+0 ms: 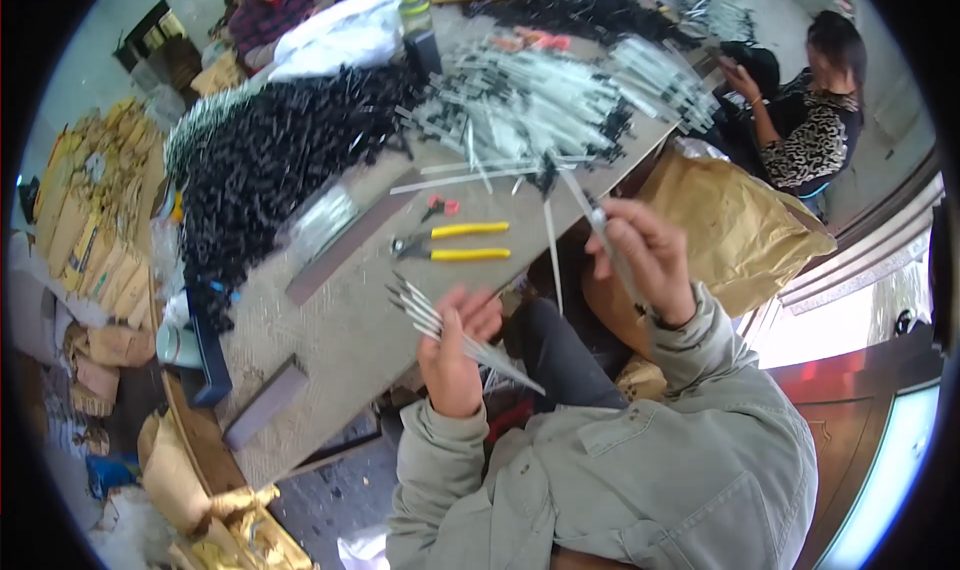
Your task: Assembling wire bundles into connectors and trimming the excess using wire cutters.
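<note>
Left hand (456,358) near, curled round fanned strips (424,314); right hand (648,254) farther, to the right, pinching a pale strip (579,192).

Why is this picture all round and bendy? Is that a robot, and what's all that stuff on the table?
There's no robot here, just a person in a grey-green jacket using two bare hands. The camera sits on that person's head and looks down, and its very wide lens makes straight edges bend.

The left hand holds a small bunch of thin pale strips. The right hand holds a pale strip up over the table's edge.

On the table are a big pile of small black pieces, a heap of pale, clear-looking strips and a tool with yellow handles, a bit like pliers. I can't tell what the black pieces are for.
</note>
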A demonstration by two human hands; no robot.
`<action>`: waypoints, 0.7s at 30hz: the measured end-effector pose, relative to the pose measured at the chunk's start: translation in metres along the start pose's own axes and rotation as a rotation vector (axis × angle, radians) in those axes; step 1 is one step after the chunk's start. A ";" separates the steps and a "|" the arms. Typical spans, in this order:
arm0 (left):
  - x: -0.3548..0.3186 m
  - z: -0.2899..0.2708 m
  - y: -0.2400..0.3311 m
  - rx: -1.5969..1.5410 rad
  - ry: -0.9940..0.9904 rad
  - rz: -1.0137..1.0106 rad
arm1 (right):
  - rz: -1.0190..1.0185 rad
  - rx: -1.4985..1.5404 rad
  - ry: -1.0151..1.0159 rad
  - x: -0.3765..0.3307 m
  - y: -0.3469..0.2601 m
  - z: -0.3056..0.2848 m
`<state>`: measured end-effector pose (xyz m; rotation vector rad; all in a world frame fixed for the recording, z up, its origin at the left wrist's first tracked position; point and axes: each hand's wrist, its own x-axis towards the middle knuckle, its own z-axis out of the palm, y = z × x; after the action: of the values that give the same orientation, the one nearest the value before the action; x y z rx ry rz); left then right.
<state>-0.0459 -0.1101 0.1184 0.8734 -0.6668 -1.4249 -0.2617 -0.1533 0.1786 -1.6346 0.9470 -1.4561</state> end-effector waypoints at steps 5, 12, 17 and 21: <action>0.000 0.003 0.016 -0.025 -0.033 0.169 | 0.237 0.101 -0.327 -0.027 0.020 0.047; -0.005 -0.001 0.011 0.169 0.146 0.341 | -0.239 -0.243 -0.373 -0.037 0.027 0.073; -0.009 -0.005 0.012 -0.228 0.097 0.232 | -0.184 -0.153 -0.442 -0.039 0.028 0.078; -0.021 -0.005 0.024 -0.310 0.116 0.200 | -0.515 -0.492 -0.411 0.036 0.038 0.036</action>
<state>-0.0302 -0.0901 0.1380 0.6214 -0.4185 -1.2462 -0.2247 -0.2002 0.1580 -2.5679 0.7046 -1.1611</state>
